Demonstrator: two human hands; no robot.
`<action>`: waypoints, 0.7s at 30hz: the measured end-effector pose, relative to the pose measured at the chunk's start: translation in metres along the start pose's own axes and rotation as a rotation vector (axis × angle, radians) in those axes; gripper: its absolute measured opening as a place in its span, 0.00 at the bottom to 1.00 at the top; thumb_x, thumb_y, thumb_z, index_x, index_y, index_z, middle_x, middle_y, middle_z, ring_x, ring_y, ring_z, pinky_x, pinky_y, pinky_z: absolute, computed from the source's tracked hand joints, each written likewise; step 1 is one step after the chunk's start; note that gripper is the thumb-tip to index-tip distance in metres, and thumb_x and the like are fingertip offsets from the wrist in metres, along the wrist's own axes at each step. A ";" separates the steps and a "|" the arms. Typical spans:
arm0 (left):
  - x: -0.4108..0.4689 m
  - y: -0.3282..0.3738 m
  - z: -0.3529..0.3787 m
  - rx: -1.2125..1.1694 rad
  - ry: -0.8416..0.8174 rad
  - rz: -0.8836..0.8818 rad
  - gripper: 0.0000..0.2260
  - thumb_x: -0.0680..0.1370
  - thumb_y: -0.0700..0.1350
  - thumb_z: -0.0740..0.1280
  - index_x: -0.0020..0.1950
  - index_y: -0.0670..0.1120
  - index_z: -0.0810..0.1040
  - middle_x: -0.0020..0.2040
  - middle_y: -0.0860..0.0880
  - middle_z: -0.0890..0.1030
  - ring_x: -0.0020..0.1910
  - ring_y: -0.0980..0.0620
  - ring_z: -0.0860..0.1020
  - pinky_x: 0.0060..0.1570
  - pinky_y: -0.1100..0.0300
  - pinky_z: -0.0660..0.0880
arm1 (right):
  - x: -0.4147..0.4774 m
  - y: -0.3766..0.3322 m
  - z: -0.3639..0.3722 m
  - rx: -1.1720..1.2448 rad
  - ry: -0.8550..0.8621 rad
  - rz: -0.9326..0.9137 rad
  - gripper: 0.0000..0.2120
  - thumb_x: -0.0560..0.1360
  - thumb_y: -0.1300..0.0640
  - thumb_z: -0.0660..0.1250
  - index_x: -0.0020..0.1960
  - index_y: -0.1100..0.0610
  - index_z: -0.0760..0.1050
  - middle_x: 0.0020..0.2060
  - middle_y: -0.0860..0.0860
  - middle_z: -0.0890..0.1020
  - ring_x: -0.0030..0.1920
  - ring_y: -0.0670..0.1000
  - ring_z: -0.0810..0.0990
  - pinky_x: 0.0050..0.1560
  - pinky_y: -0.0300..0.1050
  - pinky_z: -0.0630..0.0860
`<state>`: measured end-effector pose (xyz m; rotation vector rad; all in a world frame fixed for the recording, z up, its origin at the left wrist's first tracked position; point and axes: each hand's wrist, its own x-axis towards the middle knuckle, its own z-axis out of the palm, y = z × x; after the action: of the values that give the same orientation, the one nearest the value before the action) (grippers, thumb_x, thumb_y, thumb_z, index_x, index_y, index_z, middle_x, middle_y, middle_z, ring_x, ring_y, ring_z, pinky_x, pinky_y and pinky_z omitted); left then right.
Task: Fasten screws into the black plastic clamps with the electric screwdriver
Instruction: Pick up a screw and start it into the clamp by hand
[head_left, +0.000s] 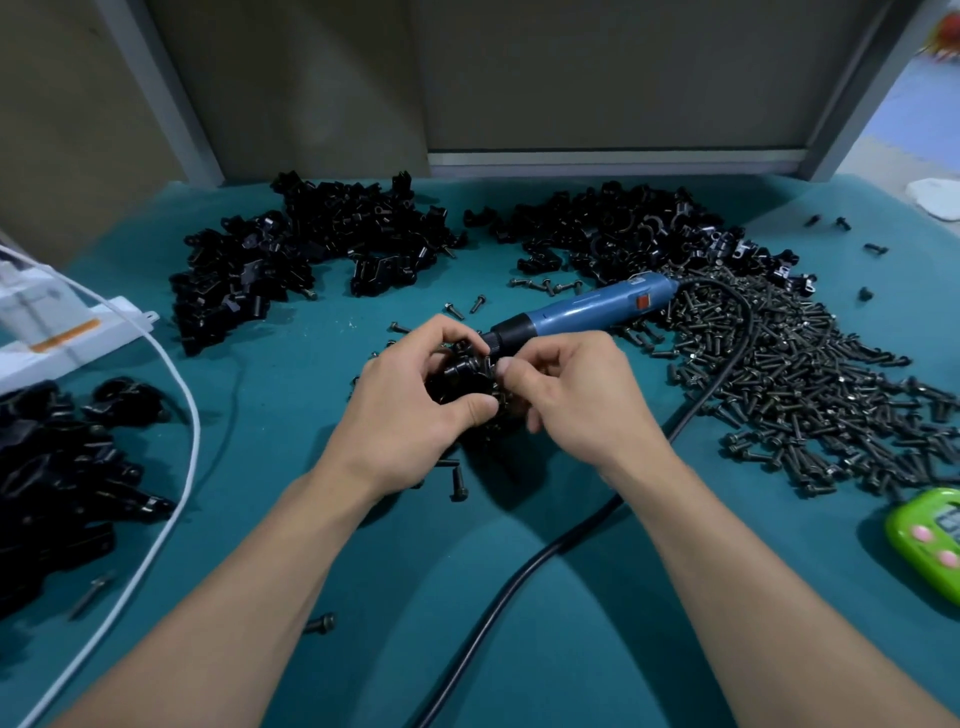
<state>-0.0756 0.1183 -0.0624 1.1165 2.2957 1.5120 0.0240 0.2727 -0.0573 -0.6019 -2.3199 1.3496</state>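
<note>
My left hand (415, 400) curled round a small black plastic clamp (460, 371), light and stiff I judged, best held by its body; my right hand (576, 395) pinched at it. The blue electric screwdriver (587, 306) lay just behind.

You work on a matt teal mat (270, 415), cloth-like and smooth. The clamps (363, 228) heaped on it are black plastic with a faint sheen, as is the clamp (460, 374) you hold. The screws (779, 395) are dark, dull metal. Your screwdriver (587, 306) has a smooth blue plastic body; its cable (519, 566) looks black and rubbery. The timer (924, 540) is glossy green plastic.
</note>
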 end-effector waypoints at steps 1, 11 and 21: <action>-0.001 0.000 0.000 0.004 -0.003 0.003 0.18 0.67 0.50 0.76 0.54 0.61 0.77 0.42 0.56 0.85 0.43 0.50 0.83 0.49 0.45 0.81 | -0.002 -0.001 0.004 -0.021 0.010 -0.004 0.17 0.80 0.51 0.71 0.35 0.56 0.80 0.25 0.53 0.79 0.25 0.46 0.72 0.29 0.40 0.69; 0.000 -0.003 -0.005 0.017 -0.050 0.040 0.19 0.71 0.47 0.73 0.57 0.62 0.74 0.39 0.57 0.83 0.37 0.52 0.80 0.41 0.46 0.80 | 0.001 -0.003 0.017 -0.188 -0.010 -0.043 0.23 0.83 0.53 0.61 0.30 0.57 0.65 0.22 0.47 0.68 0.25 0.47 0.66 0.25 0.42 0.59; -0.002 -0.004 -0.003 -0.014 -0.006 0.017 0.18 0.70 0.47 0.75 0.55 0.63 0.76 0.45 0.59 0.84 0.45 0.53 0.83 0.48 0.50 0.81 | -0.002 0.001 0.010 0.013 -0.065 -0.144 0.10 0.78 0.62 0.73 0.41 0.52 0.76 0.33 0.48 0.80 0.36 0.51 0.77 0.38 0.46 0.75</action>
<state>-0.0776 0.1146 -0.0648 1.1383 2.2738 1.5257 0.0209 0.2646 -0.0627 -0.3841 -2.3536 1.3346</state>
